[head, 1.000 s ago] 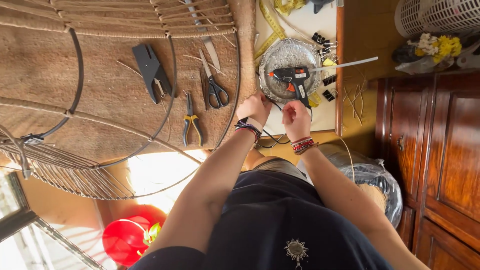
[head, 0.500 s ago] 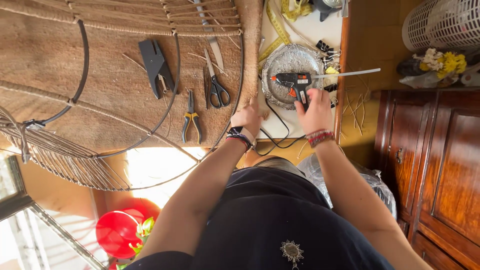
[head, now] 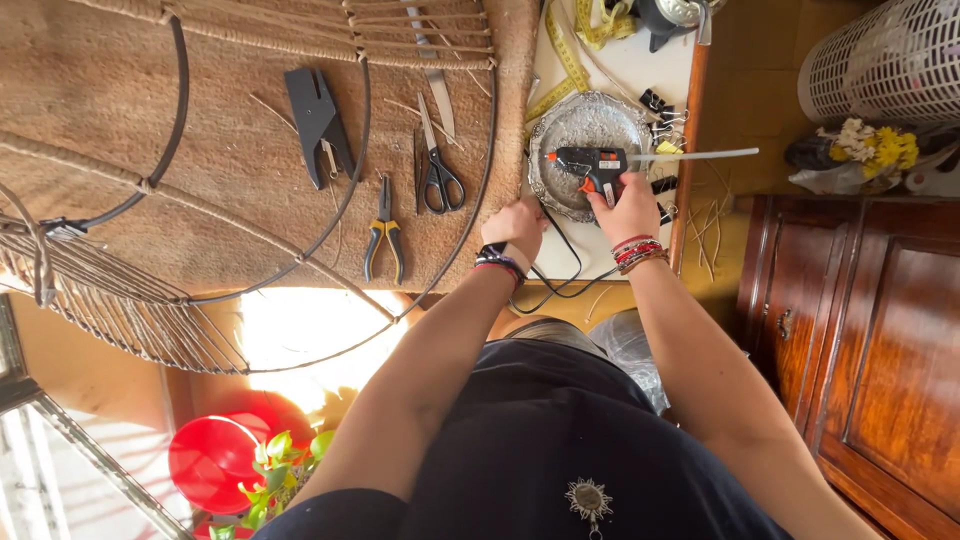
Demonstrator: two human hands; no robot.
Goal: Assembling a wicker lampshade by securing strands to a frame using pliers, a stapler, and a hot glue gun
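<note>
Our right hand grip wraps the glue gun handle over the silver tray, catching drips; left hand fisted on the mat edge.

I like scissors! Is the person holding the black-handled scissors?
No, the black-handled scissors lie untouched on the woven mat; the right hand grips a black-and-orange glue gun.

The right hand hides the glue gun grip; the white basket is cut off.
</note>
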